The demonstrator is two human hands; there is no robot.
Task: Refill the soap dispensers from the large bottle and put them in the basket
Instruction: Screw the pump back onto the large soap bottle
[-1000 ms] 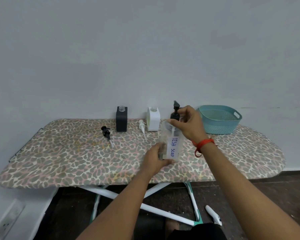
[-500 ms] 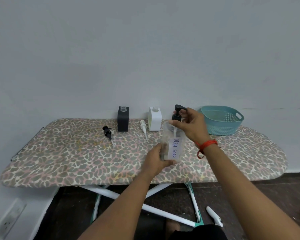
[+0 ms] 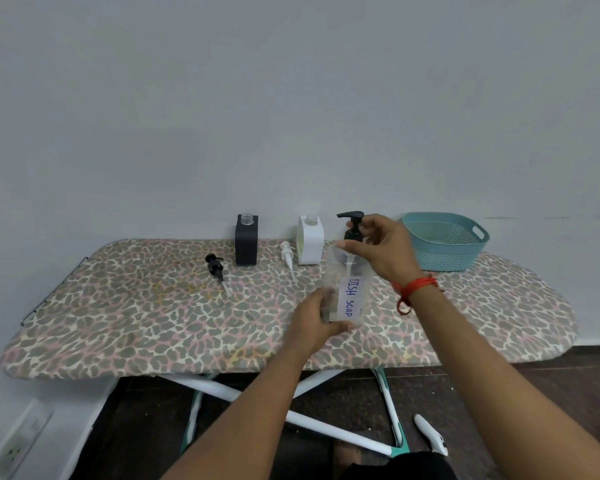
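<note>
On the ironing board point(image 3: 136, 317), the left hand point(image 3: 312, 327) grips the soap bottle point(image 3: 350, 299) steady so the right hand point(image 3: 381, 251), pinching its black pump point(image 3: 352, 225), can likely free it.

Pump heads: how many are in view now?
3. A black pump lies left of the black square dispenser; a white pump lies beside the white dispenser; a second black pump, in the right hand, tops the clear labelled bottle.

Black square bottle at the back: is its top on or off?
Off. The black bottle shows a bare open neck, and a black pump lies beside it.
</note>
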